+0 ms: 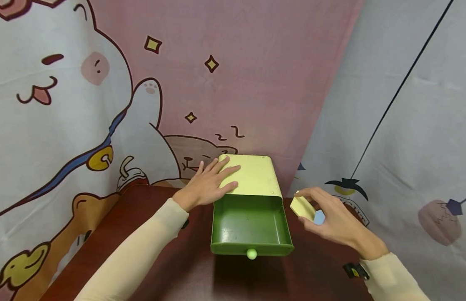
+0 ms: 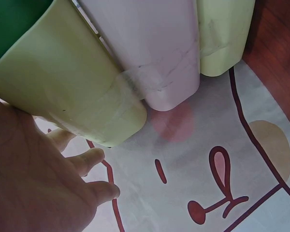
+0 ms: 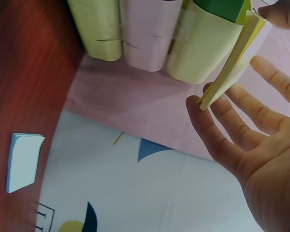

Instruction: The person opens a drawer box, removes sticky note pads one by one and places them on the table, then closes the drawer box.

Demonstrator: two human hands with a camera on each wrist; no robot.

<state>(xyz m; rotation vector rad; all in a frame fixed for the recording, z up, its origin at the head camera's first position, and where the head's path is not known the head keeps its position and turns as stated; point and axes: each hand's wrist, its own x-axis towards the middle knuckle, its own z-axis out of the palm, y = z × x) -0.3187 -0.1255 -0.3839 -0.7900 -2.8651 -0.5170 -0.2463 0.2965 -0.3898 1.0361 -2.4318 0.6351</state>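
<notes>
A stacked drawer unit with a pale yellow top [image 1: 253, 175] stands against the printed cloth. Its green top drawer [image 1: 251, 249], with a round knob, is pulled out and holds nothing. On the top's left side rests my left hand [image 1: 206, 184], fingers spread. To the right of the drawer, my right hand [image 1: 332, 215] pinches a yellow sticky note pad [image 1: 302, 208] between thumb and fingers. Seen edge-on in the right wrist view, the same pad [image 3: 232, 65] is tilted. A light blue note pad [image 3: 25, 162] lies on the table, partly hidden behind the right hand in the head view.
Below the yellow tier, a pink tier [image 2: 154, 53] and another yellow tier [image 2: 224, 38] show in the left wrist view. The dark red-brown table [image 1: 172, 267] carries the unit. A cartoon-printed cloth [image 1: 263, 75] hangs right behind it and along both sides.
</notes>
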